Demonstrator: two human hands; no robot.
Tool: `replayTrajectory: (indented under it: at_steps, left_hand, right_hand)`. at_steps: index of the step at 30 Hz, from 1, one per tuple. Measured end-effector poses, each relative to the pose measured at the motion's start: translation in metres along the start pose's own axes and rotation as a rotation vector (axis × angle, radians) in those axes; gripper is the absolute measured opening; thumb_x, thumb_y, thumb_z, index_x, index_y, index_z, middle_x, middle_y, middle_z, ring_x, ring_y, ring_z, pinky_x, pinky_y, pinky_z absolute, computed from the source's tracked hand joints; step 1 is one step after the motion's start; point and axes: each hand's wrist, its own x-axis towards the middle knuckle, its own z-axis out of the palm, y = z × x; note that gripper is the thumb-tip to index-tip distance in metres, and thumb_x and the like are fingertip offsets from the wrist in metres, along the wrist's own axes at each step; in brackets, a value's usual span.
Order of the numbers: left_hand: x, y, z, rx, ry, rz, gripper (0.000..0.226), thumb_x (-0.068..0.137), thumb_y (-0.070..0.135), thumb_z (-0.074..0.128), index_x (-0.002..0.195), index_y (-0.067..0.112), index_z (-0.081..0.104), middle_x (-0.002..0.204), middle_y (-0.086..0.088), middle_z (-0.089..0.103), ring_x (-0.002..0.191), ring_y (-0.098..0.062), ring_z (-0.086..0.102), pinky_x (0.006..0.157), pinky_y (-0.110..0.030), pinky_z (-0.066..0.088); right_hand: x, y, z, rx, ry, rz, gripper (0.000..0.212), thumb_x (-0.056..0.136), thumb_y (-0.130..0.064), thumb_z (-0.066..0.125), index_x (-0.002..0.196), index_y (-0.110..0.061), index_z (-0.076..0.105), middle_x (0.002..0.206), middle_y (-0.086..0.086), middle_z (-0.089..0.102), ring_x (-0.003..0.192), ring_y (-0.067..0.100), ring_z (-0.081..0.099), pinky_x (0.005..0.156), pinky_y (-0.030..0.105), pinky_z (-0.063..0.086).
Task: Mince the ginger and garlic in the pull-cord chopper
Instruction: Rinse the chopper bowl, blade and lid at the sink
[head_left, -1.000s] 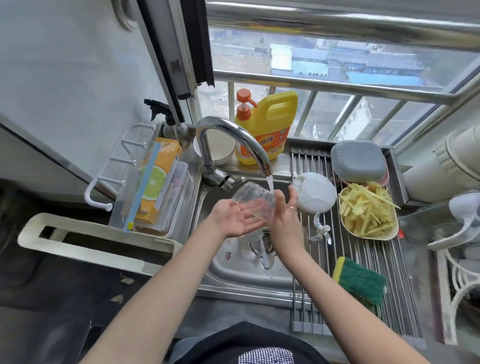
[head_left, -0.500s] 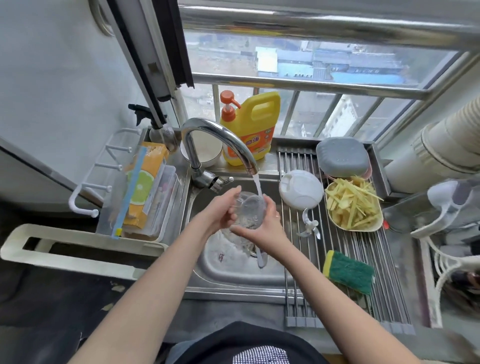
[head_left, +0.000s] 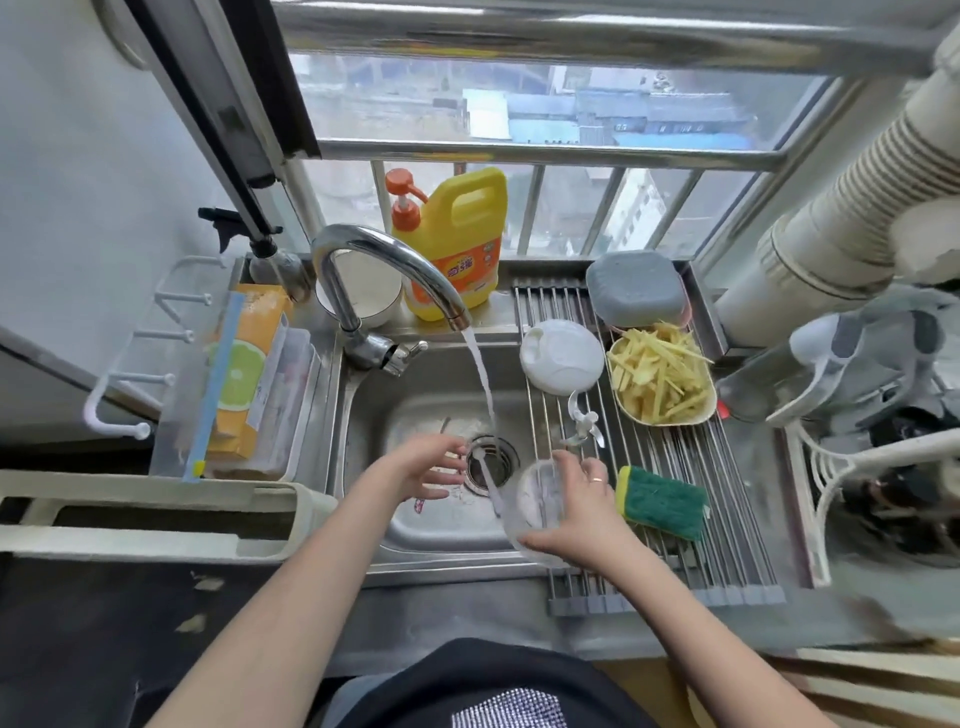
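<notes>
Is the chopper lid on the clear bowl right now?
No, the white lid lies on the drying rack; the right hand holds the clear bowl uncovered.

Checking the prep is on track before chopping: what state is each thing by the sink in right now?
Faucet: running.
Chopper bowl: empty, held by the right hand at the sink's right edge.
Left hand: open, holding nothing, over the drain.
Chopper lid: off, lying on the rack.
Blade: out, on the rack.
Ginger strips: cut, in their dish.
</notes>
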Motion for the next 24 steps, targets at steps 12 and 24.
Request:
replayTrajectory:
  at_steps: [12,24]
  left_hand:
    - [0.001,-0.033,-0.015,-0.122,0.160,-0.026,0.012,0.095,0.021,0.049,0.098,0.013,0.056,0.096,-0.004,0.059,0.074,-0.015,0.059,0.072,-0.029,0.048]
    - [0.065,-0.068,-0.032,0.073,0.364,0.121,0.027,0.088,0.004,0.041,0.066,0.020,0.041,0.079,-0.012,0.044,0.064,-0.021,0.056,0.056,-0.026,0.030]
  right_hand:
    - [0.019,-0.055,0.040,-0.345,0.021,-0.129,0.033,0.089,-0.004,0.044,0.122,-0.009,0.048,0.125,0.012,0.053,0.115,0.031,0.049,0.086,0.037,0.044]
    - [0.169,-0.016,0.150,-0.250,-0.293,0.170,0.061,0.092,-0.004,0.032,0.149,-0.025,0.022,0.157,0.014,0.005,0.137,0.032,0.034,0.100,0.043,0.039]
